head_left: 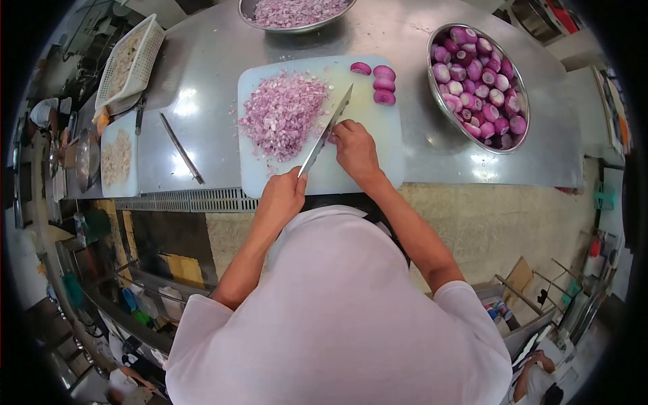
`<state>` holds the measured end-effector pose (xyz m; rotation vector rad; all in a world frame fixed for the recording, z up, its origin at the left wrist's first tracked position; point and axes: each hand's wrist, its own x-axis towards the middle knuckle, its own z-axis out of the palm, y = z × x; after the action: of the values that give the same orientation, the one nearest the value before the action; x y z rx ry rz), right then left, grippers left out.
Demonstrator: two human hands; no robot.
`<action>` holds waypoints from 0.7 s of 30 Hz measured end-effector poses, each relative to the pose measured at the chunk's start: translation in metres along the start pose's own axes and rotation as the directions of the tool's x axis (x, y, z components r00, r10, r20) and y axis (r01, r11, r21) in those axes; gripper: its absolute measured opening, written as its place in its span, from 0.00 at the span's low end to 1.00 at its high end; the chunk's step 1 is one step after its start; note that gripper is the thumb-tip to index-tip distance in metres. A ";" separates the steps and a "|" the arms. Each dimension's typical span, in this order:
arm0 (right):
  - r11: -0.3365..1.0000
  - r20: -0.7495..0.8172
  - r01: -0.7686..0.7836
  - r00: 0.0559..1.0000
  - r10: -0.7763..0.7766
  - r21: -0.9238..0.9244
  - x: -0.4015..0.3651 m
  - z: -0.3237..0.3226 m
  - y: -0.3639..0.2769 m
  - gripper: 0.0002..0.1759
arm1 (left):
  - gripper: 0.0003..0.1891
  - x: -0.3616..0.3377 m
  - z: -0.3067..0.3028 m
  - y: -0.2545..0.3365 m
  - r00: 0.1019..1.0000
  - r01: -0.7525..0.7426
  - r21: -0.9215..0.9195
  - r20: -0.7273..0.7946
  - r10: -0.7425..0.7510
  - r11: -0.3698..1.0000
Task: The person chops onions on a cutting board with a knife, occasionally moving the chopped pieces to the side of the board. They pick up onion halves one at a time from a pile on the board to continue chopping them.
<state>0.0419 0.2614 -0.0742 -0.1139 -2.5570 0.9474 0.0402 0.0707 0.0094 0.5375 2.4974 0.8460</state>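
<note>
My left hand (282, 197) is closed around the handle of a kitchen knife (327, 129), whose long blade slants up and away to the right over the white cutting board (364, 158). Beside the blade, my right hand (356, 150) has its fingers curled on a purple piece of red onion, mostly hidden by them. A heap of chopped red onion (283, 115) covers the board's left part. Several cut onion halves (384, 85) lie at its far right corner.
A steel bowl (432, 84) of peeled red onions stands right. Another bowl (297, 29) with chopped onion is at the back. Left are a slim dark metal tool (181, 148), a second board (132, 183) with pale chopped pieces, and a white basket (152, 50). The steel table's (466, 172) front edge is close.
</note>
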 end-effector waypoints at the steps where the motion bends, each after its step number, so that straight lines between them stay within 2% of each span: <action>1: 1.000 -0.022 0.013 1.000 -0.013 0.020 -0.002 0.002 0.000 0.08 | 0.11 -0.004 -0.002 0.000 1.000 0.005 -0.005 -0.017 -0.005 1.000; 5: 0.999 0.035 -0.042 0.999 0.042 0.004 -0.007 0.004 0.000 0.08 | 0.12 0.002 0.011 -0.011 1.000 -0.008 -0.001 0.001 0.008 1.000; 7: 0.999 -0.002 -0.024 1.000 0.024 0.034 -0.006 0.002 0.001 0.08 | 0.15 0.004 -0.002 0.000 0.999 0.030 0.010 0.012 -0.030 0.999; 9: 0.999 -0.006 -0.030 1.000 0.030 0.039 -0.009 0.003 0.002 0.06 | 0.14 0.002 -0.001 0.001 0.999 0.047 0.007 0.027 -0.047 0.999; 11: 0.998 -0.014 -0.036 0.999 0.037 0.051 -0.008 0.006 0.001 0.05 | 0.14 0.004 0.017 -0.014 1.000 -0.023 0.008 -0.002 0.023 1.000; 13: 0.997 -0.067 0.006 0.998 -0.001 0.075 -0.009 0.004 0.001 0.05 | 0.12 0.005 0.010 -0.008 1.000 -0.007 0.030 0.011 0.007 1.000; 15: 0.998 -0.072 0.005 0.997 0.000 0.070 -0.009 0.003 0.004 0.05 | 0.12 0.007 0.006 -0.001 1.000 -0.005 0.048 0.022 0.003 0.999; 17: 0.996 -0.076 0.013 0.997 -0.006 0.083 -0.006 0.006 0.003 0.05 | 0.11 0.002 0.004 0.002 1.000 -0.015 -0.009 0.000 0.015 1.000; 21: 0.997 -0.063 -0.011 0.998 0.015 0.076 -0.012 0.006 0.001 0.04 | 0.12 0.016 0.010 -0.006 0.998 0.021 0.058 0.059 -0.025 0.998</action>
<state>0.0501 0.2559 -0.0833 -0.1367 -2.4621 1.0279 0.0306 0.0790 -0.0059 0.5445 2.4749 0.7404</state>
